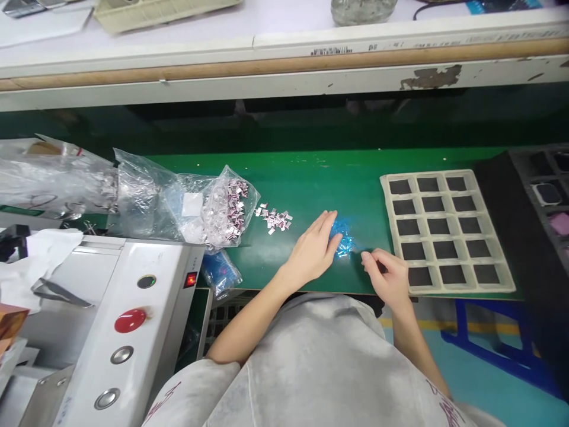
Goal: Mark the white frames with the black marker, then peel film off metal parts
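A small heap of shiny blue film-like pieces point(344, 242) lies on the green worktop point(306, 178). My left hand point(313, 246) rests at the heap's left side, its fingers stretched out and its thumb on the near side. Right of the heap, my right hand point(386, 274) is closed in a pinch with the fingers curled. Anything between those fingertips is too small to make out. Farther left, small pinkish-silver metal pieces point(276, 220) lie loose beside the mouth of a clear plastic bag point(217, 216), which holds many more of them.
A cream compartment tray point(451, 231) with dark-bottomed cells lies to the right, beside a black foam tray point(540, 196). A white machine with a red button point(130, 320) stands at left. A blue packet point(221, 273) lies near the bag. A white shelf point(284, 44) spans the back.
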`<state>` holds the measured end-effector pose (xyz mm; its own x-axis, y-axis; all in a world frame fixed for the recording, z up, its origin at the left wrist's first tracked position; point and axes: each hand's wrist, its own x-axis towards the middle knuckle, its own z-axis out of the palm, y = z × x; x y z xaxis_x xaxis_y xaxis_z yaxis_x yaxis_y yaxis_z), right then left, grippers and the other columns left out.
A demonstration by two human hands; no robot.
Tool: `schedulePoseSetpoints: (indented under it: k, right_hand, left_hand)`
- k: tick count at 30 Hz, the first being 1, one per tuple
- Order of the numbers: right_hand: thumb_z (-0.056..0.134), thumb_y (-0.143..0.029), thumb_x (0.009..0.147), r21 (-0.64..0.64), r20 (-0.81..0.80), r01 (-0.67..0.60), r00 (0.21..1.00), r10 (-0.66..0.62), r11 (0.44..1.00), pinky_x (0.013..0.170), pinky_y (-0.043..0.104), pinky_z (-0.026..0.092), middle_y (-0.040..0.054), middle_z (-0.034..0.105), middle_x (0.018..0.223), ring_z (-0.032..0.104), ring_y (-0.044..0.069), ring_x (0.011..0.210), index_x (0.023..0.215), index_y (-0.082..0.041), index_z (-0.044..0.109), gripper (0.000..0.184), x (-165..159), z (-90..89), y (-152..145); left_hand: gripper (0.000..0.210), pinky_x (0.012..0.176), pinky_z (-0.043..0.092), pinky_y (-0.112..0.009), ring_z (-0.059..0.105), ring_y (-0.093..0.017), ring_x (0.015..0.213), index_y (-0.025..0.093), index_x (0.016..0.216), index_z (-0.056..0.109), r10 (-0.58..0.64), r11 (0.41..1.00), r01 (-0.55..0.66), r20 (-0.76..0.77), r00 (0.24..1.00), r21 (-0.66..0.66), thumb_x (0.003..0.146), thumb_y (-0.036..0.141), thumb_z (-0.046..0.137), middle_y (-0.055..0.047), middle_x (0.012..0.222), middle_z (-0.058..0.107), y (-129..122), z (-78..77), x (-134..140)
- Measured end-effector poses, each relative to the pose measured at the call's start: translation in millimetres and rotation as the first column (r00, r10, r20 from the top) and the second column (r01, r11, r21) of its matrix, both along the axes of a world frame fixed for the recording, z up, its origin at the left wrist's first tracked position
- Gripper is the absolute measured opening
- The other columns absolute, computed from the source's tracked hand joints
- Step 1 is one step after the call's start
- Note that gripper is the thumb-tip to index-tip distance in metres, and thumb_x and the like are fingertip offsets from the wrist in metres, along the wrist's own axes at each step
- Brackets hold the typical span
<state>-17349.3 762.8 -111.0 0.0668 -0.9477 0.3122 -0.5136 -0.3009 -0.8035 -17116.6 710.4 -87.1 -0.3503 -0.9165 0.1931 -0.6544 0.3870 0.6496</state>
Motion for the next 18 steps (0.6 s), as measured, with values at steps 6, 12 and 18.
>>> schedulePoseSetpoints:
  k: [6, 12, 18]
  right_hand:
    - [0.06, -0.031, 0.113, -0.113, -0.143, -0.013, 0.99, -0.003, 0.994, 0.083, 0.042, 0.057, 0.0065, 0.077, 0.098, 0.069, 0.025, 0.089, 0.109, -0.024, 0.077, 0.019, 23.5, 25.5, -21.4]
    - [0.045, -0.018, 0.109, -0.075, -0.618, -0.193, 0.779, 0.106, 0.978, 0.116, 0.067, 0.048, 0.0167, 0.051, 0.171, 0.045, 0.044, 0.152, 0.154, -0.021, 0.066, 0.05, 72.7, 43.2, -97.1]
    - [0.05, -0.01, 0.104, -0.066, -0.714, -0.28, 0.684, 0.15, 0.958, 0.122, 0.067, 0.04, 0.0139, 0.062, 0.163, 0.049, 0.042, 0.148, 0.133, -0.019, 0.08, 0.043, 68.0, 33.6, -95.7]
  left_hand:
    - [0.055, 0.138, 0.036, -0.066, 0.041, -0.038, 0.168, 0.01, 0.165, 0.045, 0.137, 0.987, -0.136, 0.012, 0.99, -0.081, 0.116, 0.035, 0.044, -0.027, 0.171, 0.053, 7.7, -11.5, 8.6]
    - [0.056, 0.131, 0.05, -0.06, 0.053, -0.035, 0.161, 0.015, 0.17, 0.039, 0.067, 0.996, -0.075, -0.133, 0.989, -0.057, 0.117, 0.03, 0.042, -0.024, 0.168, 0.057, 27.3, -12.6, 5.2]
    - [0.057, 0.127, 0.055, -0.053, 0.061, -0.03, 0.154, 0.022, 0.17, 0.043, 0.186, 0.964, -0.229, -0.275, 0.943, -0.133, 0.114, 0.023, 0.054, -0.018, 0.165, 0.062, 70.2, -10.7, 31.3]
